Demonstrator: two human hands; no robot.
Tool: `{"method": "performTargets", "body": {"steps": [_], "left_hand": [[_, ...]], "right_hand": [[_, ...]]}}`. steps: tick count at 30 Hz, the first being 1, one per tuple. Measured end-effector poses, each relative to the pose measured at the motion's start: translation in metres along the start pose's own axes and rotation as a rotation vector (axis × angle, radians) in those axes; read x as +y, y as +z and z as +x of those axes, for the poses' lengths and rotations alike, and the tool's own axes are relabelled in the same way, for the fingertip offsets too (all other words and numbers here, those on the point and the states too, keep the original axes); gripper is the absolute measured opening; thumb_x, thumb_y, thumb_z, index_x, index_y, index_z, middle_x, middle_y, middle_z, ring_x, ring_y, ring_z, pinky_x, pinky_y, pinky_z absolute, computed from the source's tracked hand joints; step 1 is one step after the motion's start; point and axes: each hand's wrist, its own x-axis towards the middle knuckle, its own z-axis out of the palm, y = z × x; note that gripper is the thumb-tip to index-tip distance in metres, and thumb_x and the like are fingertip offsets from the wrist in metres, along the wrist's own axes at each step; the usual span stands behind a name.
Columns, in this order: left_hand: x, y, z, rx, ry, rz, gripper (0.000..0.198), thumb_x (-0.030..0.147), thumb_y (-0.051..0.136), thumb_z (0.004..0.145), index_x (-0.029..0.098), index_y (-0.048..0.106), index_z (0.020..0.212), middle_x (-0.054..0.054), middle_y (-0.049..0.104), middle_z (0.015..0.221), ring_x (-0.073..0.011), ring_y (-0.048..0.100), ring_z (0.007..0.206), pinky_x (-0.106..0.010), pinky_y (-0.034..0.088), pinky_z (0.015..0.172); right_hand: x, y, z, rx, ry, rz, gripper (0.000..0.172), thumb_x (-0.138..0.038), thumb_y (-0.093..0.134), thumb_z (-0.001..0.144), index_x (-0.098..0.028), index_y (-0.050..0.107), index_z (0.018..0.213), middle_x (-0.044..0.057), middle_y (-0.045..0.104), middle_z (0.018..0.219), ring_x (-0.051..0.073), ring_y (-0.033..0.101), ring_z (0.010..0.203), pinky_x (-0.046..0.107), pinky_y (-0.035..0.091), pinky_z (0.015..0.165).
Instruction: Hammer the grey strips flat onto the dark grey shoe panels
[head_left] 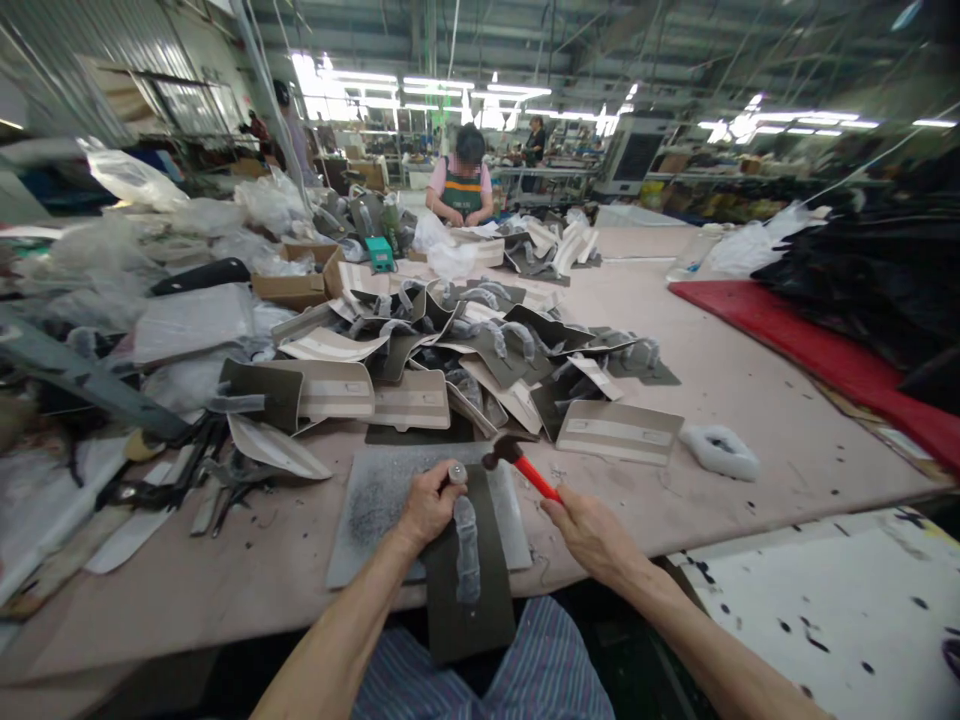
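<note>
A dark olive panel [491,560] with a plastic-wrapped handle [467,550] lies over a grey speckled slab [375,490] and reaches past the table's front edge. At the panel's far end, my left hand [431,505] pinches a short metal punch [457,473] that stands upright. To the right, my right hand [589,530] is wrapped round the red handle of a hammer [534,474]. The hammer's dark head is close to the punch, on its right, not touching it.
Behind the slab is a heap of olive and cream panels [409,400]. Hand tools [214,470] lie at left, a plastic-wrapped roll [720,452] at right. A red sheet [810,350] is farther right. A person [461,185] works across the table.
</note>
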Motion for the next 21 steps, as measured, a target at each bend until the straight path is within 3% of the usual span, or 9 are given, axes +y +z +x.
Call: {"method": "performTargets", "body": {"steps": [3,5,7,9,12,15,18,21], "left_hand": [[-0.002,0.000,-0.001,-0.002,-0.016,-0.017,0.014,0.019,0.065,0.075,0.021,0.070,0.089,-0.001,0.073,0.081,-0.0181,0.066,0.076,-0.027,0.049,0.074],[-0.003,0.000,-0.001,0.004,-0.023,-0.041,0.013,0.019,0.066,0.075,0.020,0.070,0.087,-0.001,0.072,0.080,-0.0177,0.066,0.075,-0.027,0.049,0.073],[-0.004,0.001,0.000,0.016,-0.031,-0.072,0.012,0.020,0.066,0.074,0.020,0.069,0.085,-0.001,0.072,0.079,-0.0174,0.065,0.076,-0.026,0.049,0.073],[-0.003,0.002,0.001,0.038,-0.048,-0.103,0.012,0.021,0.069,0.073,0.019,0.068,0.084,-0.001,0.072,0.079,-0.0169,0.065,0.075,-0.026,0.049,0.072],[0.001,0.004,0.002,0.104,-0.118,-0.170,0.016,0.026,0.073,0.070,0.018,0.067,0.083,0.000,0.070,0.074,-0.0154,0.063,0.069,-0.025,0.049,0.068],[0.003,0.003,0.003,0.147,-0.182,-0.245,0.022,0.029,0.076,0.068,0.018,0.067,0.085,0.000,0.071,0.074,-0.0152,0.064,0.067,-0.025,0.050,0.066],[-0.001,0.000,0.002,0.252,-0.188,-0.268,0.023,0.032,0.076,0.069,0.018,0.065,0.083,-0.001,0.072,0.074,-0.0160,0.066,0.070,-0.024,0.050,0.066],[-0.009,-0.004,0.003,0.547,-0.212,-0.292,0.022,0.038,0.070,0.075,0.018,0.061,0.081,-0.001,0.070,0.073,-0.0164,0.066,0.070,-0.024,0.050,0.065]], "right_hand": [[0.027,0.026,0.004,0.018,0.146,-0.040,0.031,-0.034,0.031,0.101,-0.018,0.057,0.094,0.009,0.066,0.078,0.024,0.064,0.074,0.032,0.041,0.066],[0.030,0.037,0.006,0.139,0.156,-0.115,0.029,-0.032,0.038,0.098,-0.013,0.058,0.106,0.017,0.066,0.096,0.029,0.064,0.085,0.038,0.045,0.073],[0.015,0.040,0.006,0.310,0.056,-0.100,0.037,-0.029,0.045,0.093,-0.011,0.052,0.125,0.023,0.058,0.122,0.033,0.059,0.105,0.045,0.046,0.086],[-0.016,0.038,0.003,0.356,-0.138,0.054,0.048,-0.024,0.047,0.091,-0.015,0.043,0.138,0.020,0.051,0.135,0.030,0.053,0.118,0.046,0.044,0.097],[-0.074,0.041,-0.008,0.148,-0.325,0.358,0.037,-0.022,0.041,0.094,-0.022,0.051,0.129,0.009,0.061,0.119,0.022,0.060,0.108,0.036,0.047,0.093],[-0.115,0.059,-0.020,0.046,-0.198,0.460,0.025,-0.032,0.040,0.098,-0.020,0.059,0.108,0.007,0.068,0.094,0.022,0.065,0.090,0.031,0.049,0.079],[-0.121,0.073,-0.023,0.076,-0.051,0.390,0.021,-0.035,0.046,0.093,-0.019,0.058,0.098,0.008,0.068,0.079,0.024,0.066,0.075,0.031,0.046,0.068],[-0.106,0.059,-0.013,0.214,0.004,0.511,0.018,-0.033,0.042,0.093,-0.022,0.053,0.084,0.003,0.062,0.066,0.020,0.060,0.060,0.029,0.043,0.057]]}}
